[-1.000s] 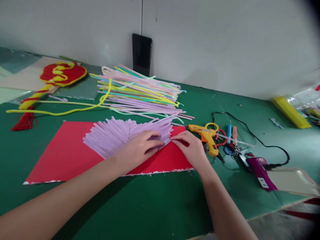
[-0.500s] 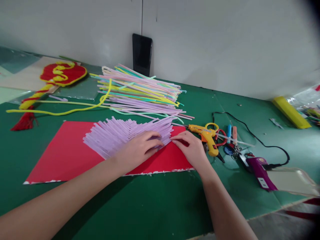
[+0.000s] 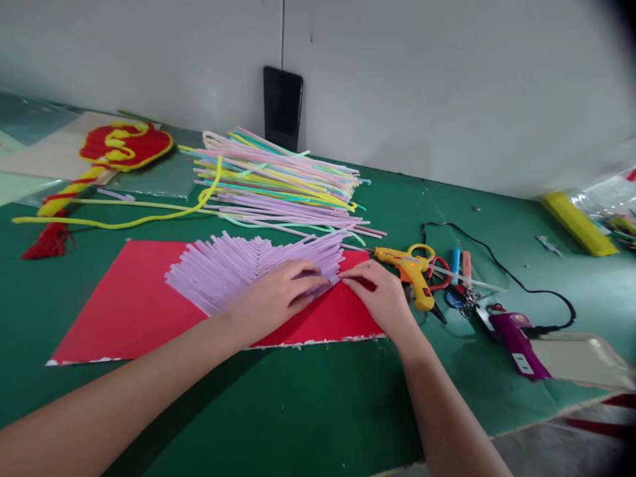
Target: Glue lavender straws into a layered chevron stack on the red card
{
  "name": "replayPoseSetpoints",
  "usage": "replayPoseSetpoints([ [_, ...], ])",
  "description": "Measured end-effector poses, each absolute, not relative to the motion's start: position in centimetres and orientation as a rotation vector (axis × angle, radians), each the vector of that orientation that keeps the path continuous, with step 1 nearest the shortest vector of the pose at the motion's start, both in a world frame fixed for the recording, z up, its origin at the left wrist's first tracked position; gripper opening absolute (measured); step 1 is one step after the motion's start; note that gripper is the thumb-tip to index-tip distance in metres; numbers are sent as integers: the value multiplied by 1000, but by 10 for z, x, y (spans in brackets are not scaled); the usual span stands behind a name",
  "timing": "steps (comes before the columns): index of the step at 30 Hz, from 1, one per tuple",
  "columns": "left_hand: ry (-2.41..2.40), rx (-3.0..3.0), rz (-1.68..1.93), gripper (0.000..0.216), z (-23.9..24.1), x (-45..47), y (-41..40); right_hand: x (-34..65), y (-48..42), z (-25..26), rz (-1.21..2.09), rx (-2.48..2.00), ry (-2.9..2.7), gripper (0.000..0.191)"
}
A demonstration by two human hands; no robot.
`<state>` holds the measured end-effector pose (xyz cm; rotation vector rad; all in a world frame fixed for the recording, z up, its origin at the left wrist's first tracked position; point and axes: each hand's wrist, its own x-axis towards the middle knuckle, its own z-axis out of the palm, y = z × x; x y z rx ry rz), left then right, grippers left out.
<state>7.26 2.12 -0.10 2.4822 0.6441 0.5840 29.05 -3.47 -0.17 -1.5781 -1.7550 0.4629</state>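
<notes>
A red board (image 3: 124, 305) lies on the green table. Rows of lilac pipe cleaners (image 3: 218, 271) are laid side by side on it, meeting along a slanting line like a leaf. My left hand (image 3: 278, 291) rests across the lower part of these rows, its fingers stretched out loosely and hiding some of them. At the rows' right edge, the thumb and forefinger of my right hand (image 3: 380, 288) are pinched together on the end of a lilac pipe cleaner. The fingertips of both hands are close together there.
Behind the board lies a heap of coloured pipe cleaners (image 3: 278, 172); a black phone (image 3: 282, 106) leans on the wall. A yellow glue gun (image 3: 412, 271), scissors and keys sit right, near a purple power bank (image 3: 519, 344). A red and yellow fan-shaped craft (image 3: 144, 149) lies left.
The fingertips of my left hand have slid slightly right, towards my right hand. My right hand keeps its pinch at the rows' edge, and everything else stays put.
</notes>
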Motion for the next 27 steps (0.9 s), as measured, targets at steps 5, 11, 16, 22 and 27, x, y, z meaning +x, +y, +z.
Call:
replayPoseSetpoints([
  [5,636,2501,604,23,-3,72,22,292,-35,-4,460,-1581,-1759,14],
  [11,634,2485,600,19,-2,73,23,291,-35,-3,461,-1581,-1764,14],
  [16,629,2500,598,23,-3,73,22,292,-35,-3,467,-1587,-1763,14],
  [22,624,2548,596,29,-6,73,22,293,-35,-5,469,-1587,-1757,14],
  [27,613,2541,605,25,-5,72,23,292,-35,-5,474,-1591,-1758,15],
])
